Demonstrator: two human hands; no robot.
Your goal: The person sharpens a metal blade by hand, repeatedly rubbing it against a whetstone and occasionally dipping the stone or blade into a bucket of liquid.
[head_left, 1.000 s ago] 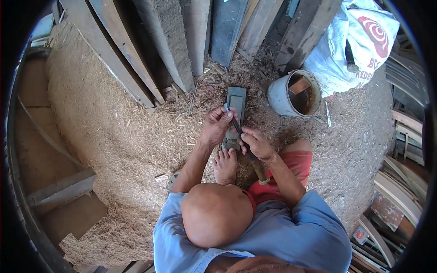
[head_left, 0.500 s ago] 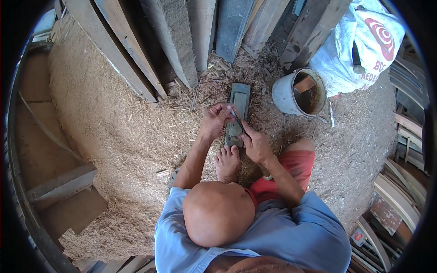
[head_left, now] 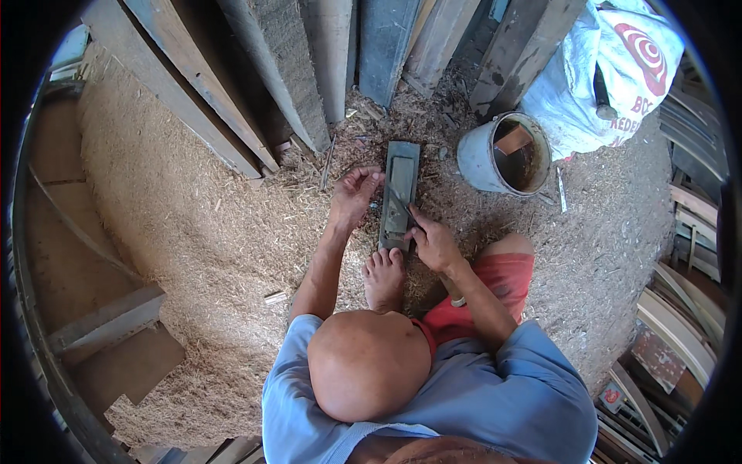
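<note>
A narrow dark metal blade (head_left: 399, 203) slants across a grey-green sharpening stone (head_left: 401, 174). The stone sits in a long wooden holder (head_left: 413, 152) on the ground in front of me. My right hand (head_left: 437, 246) is closed round the blade's near end, just right of the stone. My left hand (head_left: 355, 196) hovers left of the stone, its fingers loosely bent and apart, with nothing visible in them. A small gap parts it from the blade's far tip. The toes of my bare foot (head_left: 384, 271) meet the holder's near end.
A whitish bucket (head_left: 479, 166) with dark liquid and a brown block (head_left: 514, 140) stands to the right. Behind it is a white sack (head_left: 572, 85). Thick boards (head_left: 305, 77) lean at the far side. Wood shavings (head_left: 209, 255) cover the ground; timber pieces (head_left: 676, 329) lie far right.
My left hand has let go of the blade's far tip and moved slightly left. The blade, held in my right hand, now lies lower over the stone. My view has shifted slightly.
</note>
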